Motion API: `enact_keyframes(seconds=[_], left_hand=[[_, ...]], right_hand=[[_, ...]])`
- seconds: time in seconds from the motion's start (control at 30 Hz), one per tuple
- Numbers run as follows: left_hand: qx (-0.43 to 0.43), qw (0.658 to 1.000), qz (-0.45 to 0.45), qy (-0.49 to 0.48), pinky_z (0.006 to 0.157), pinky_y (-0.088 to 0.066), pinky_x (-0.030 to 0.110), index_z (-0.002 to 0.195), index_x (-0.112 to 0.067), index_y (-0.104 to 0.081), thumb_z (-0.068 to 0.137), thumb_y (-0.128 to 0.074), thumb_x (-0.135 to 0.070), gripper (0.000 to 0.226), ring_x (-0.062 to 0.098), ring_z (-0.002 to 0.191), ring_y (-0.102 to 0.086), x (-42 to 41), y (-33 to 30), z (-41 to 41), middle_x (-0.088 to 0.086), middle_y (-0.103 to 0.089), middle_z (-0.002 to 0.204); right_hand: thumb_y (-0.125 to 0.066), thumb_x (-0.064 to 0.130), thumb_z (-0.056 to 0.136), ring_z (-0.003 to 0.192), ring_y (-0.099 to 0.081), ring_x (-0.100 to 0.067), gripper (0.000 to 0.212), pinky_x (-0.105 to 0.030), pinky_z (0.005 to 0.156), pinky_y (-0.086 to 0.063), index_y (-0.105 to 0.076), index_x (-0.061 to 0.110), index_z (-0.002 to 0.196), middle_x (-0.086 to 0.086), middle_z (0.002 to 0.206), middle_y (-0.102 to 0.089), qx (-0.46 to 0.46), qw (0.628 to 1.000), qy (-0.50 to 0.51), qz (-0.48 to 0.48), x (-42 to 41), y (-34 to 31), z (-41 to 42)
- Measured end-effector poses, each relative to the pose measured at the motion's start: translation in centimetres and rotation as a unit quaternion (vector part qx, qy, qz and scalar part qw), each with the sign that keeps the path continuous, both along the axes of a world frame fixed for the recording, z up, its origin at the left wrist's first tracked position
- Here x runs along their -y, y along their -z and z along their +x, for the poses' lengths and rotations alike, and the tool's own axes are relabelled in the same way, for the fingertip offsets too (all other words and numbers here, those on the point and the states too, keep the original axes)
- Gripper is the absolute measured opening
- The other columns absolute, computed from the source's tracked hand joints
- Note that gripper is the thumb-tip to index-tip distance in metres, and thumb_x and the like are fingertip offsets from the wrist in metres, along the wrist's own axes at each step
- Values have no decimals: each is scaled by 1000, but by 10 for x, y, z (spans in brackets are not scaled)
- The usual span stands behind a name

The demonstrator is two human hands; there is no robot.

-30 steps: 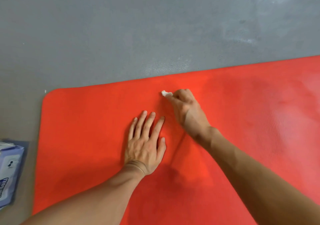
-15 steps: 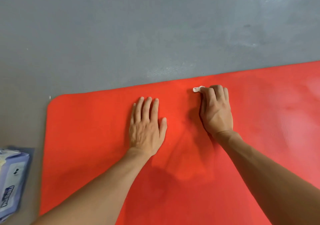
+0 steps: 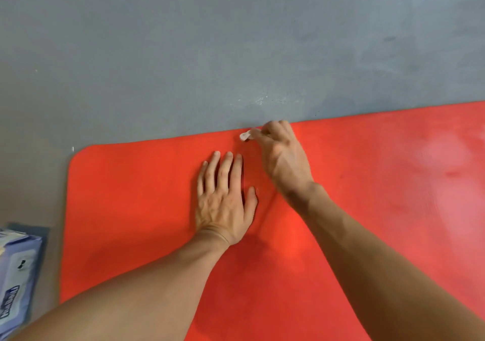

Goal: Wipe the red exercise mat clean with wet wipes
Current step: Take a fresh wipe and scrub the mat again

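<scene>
The red exercise mat (image 3: 131, 209) lies flat on the grey floor and fills the lower half of the view. My left hand (image 3: 224, 199) rests palm down on it with straight fingers, near the middle. Just to its right, my right hand (image 3: 282, 156) grips a small bunched white wet wipe (image 3: 246, 135) in curled fingers at the mat's far edge. Only a bit of the wipe sticks out to the left of the fingers.
A blue pack of wet wipes (image 3: 15, 275) lies on the grey floor (image 3: 183, 51) off the mat's left edge, partly cut off by the frame. Paler patches show on the mat at the right (image 3: 446, 156).
My right hand with the wipe swept right along the mat's far edge, then back left toward my left hand. My left hand stayed flat on the mat.
</scene>
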State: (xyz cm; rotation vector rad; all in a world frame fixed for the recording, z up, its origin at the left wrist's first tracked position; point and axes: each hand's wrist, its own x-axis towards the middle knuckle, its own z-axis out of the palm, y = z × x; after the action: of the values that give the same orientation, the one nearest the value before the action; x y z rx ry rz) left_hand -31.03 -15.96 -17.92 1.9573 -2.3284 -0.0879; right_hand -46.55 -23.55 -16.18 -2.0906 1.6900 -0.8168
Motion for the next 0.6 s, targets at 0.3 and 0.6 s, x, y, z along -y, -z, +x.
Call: enact_keyframes(seconds=[0.3,0.6], left_hand=[[2,1000,-7,1,126,-23,56,155,-8,-45,96,-48,-44,70,35,155,-30,0,1,1,12,-44,160],[13,1000,-9,3,127,-21,55,157,-8,-43,96,-47,-42,70,36,154,-30,-1,1,0,14,-45,159]], right_hand=[[-63,22,97,92,-59,-16,17,-36,82,-50,-74,31,104,10,98,-60,84,990,98,60,-36,-22,7],[-57,7,95,86,-44,-21,33,-35,77,-46,-74,18,121,-5,87,-50,-1,955,293,39,-34,-3,-77]])
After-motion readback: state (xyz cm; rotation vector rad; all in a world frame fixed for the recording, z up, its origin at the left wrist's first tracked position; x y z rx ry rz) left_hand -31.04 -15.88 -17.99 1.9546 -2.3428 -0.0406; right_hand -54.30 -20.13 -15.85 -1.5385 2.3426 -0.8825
